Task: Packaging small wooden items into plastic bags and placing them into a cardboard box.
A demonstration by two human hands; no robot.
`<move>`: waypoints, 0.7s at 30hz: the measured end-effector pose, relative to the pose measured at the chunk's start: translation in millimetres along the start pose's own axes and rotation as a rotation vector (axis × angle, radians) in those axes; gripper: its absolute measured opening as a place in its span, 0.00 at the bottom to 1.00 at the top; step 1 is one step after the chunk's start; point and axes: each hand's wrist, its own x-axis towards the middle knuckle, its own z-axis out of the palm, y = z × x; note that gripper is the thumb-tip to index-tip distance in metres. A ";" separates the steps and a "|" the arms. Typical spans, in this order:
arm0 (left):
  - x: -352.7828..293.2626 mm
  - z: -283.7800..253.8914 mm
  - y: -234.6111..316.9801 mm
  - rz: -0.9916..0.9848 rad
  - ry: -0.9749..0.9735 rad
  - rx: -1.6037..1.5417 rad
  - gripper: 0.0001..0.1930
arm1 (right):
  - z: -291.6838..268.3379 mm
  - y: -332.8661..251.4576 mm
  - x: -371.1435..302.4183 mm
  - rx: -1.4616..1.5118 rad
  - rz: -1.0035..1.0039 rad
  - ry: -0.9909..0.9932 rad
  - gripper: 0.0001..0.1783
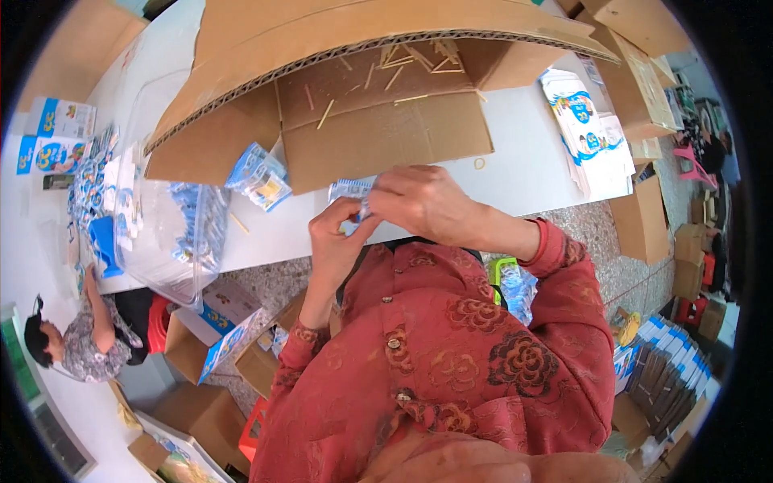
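At the table's near edge my left hand and my right hand meet, fingers pinched together on a small blue-and-white plastic packet. The fingers hide part of it, and its contents cannot be made out. Just beyond, an open cardboard box lies with its front flap toward me. Thin yellowish sticks are scattered inside it. Left of my hands, a filled blue-and-white packet rests against the box's flap.
A clear plastic bin with blue packets stands at the left; a person works beyond it. Flat printed bags are stacked at the right. A thin yellow ring lies near the flap. Cartons stand on the floor.
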 end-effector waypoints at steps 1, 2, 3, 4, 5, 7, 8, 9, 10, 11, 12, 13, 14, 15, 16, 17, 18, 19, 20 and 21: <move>-0.6 -1.5 -1.3 -0.040 0.021 0.025 0.07 | 1.0 -1.0 2.2 -0.008 -0.013 0.007 0.06; -2.6 -3.9 -0.9 -0.072 0.028 0.029 0.06 | 2.2 -3.1 5.0 -0.014 -0.030 0.015 0.06; -4.1 -3.8 -3.8 -0.059 0.016 0.020 0.06 | 3.6 -5.9 7.5 -0.033 -0.023 0.017 0.06; -5.4 -2.2 -9.5 -0.038 0.076 -0.022 0.06 | 5.3 -8.9 10.0 0.027 -0.038 0.029 0.05; -6.6 -3.5 -13.1 -0.020 0.141 -0.061 0.06 | 7.9 -10.0 13.2 0.091 -0.059 0.041 0.05; -4.3 -7.8 -19.1 -0.007 0.138 -0.128 0.06 | 11.2 -3.3 18.3 0.144 -0.050 0.009 0.05; -2.2 -8.9 -23.9 0.021 0.190 -0.098 0.06 | 12.6 3.8 22.3 0.329 0.004 -0.027 0.07; -0.2 -11.6 -29.6 0.048 0.244 -0.067 0.06 | 12.3 12.9 26.3 0.515 0.058 -0.062 0.09; -1.8 -18.5 -48.4 0.041 0.241 -0.123 0.07 | 12.3 29.0 28.5 0.472 0.190 -0.085 0.12; -1.2 -23.9 -58.8 0.043 0.245 -0.124 0.07 | 11.6 51.4 30.9 0.432 0.322 -0.107 0.14; -1.3 -29.6 -65.6 -0.010 0.309 -0.143 0.08 | 6.9 71.9 36.2 0.274 0.430 -0.083 0.15; -1.9 -36.5 -73.7 -0.061 0.369 -0.164 0.09 | -1.9 96.7 41.8 0.109 0.538 -0.055 0.16; -0.5 -43.1 -87.7 -0.027 0.369 -0.122 0.10 | 9.9 170.0 20.2 0.095 0.562 0.028 0.16; 2.9 -42.3 -90.3 -0.023 0.350 -0.129 0.10 | 27.3 230.8 -8.1 0.084 0.589 0.110 0.16; -2.1 -48.1 -95.8 -0.054 0.409 -0.160 0.09 | 20.5 226.3 8.0 -0.145 0.617 0.092 0.17; -5.3 -51.8 -98.9 -0.078 0.457 -0.197 0.09 | 6.2 218.5 21.9 -0.385 0.643 0.085 0.18; -6.4 -51.6 -106.0 -0.076 0.451 -0.202 0.09 | 3.6 234.7 10.4 -0.391 0.647 0.086 0.18; -8.1 -49.8 -115.8 -0.078 0.443 -0.203 0.09 | 1.5 261.1 -4.7 -0.373 0.644 -0.013 0.19; -10.4 -49.8 -119.8 -0.087 0.445 -0.199 0.08 | -0.8 267.8 -2.4 -0.346 0.632 -0.119 0.20; -13.1 -50.1 -123.5 -0.093 0.449 -0.198 0.08 | 3.8 271.1 -1.9 -0.342 0.631 -0.125 0.20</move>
